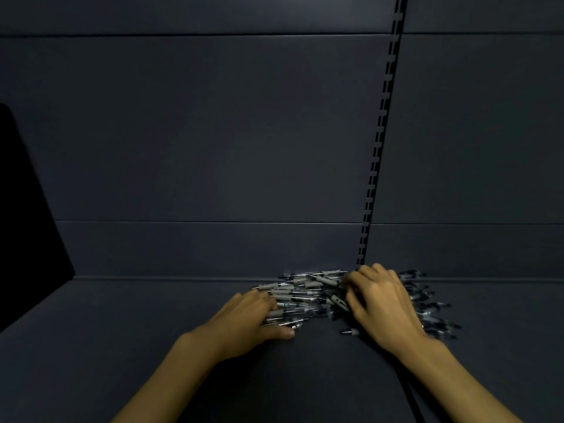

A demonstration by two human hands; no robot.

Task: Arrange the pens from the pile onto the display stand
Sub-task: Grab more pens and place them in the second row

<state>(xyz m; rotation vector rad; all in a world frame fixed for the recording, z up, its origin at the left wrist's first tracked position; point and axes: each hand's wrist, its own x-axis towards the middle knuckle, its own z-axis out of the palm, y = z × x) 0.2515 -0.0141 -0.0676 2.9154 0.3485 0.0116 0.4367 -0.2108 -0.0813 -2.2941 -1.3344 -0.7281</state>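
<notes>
Currently the pile of pens is spread beneath both hands; left hand fingers curled into its near edge, right hand fingers curled over its middle. Firm grips cannot be confirmed. Loose pens may be scattered sideways if raked carelessly.

A shop, by the look of its fittings: a dark shelf backed by plain panels, a slotted upright for brackets (retail shelving), and a pile of pens as stock.
</notes>
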